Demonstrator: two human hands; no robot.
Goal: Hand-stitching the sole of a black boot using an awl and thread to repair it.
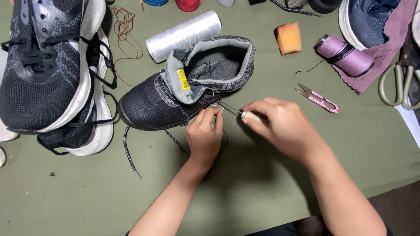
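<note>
I see a black leather boot [175, 96] with a grey padded collar and a yellow tag lying on its side near the middle of the green surface [87, 196], toe pointing left, its speckled lace [129, 153] trailing loose toward me. My left hand [204, 136] is pinched shut at the boot's lower edge just beside the sole; I think it grips a thin dark thread there, though the strand is too fine for me to be sure. My right hand [280, 126] is clenched around the pale handle of a stitching awl [238, 112], whose metal needle points left and meets the boot's side next to my left fingertips. Just behind the boot lies a spool of white thread [183, 35] with a tangle of red thread [124, 26] beside it. To the left sit two black knit sneakers [52, 74] with white soles. To the right I see pink thread snips [318, 98], an orange sponge block [288, 38], a purple thread cone [345, 56] on a mauve cloth [389, 39], and large scissors [400, 83] at the edge.
</note>
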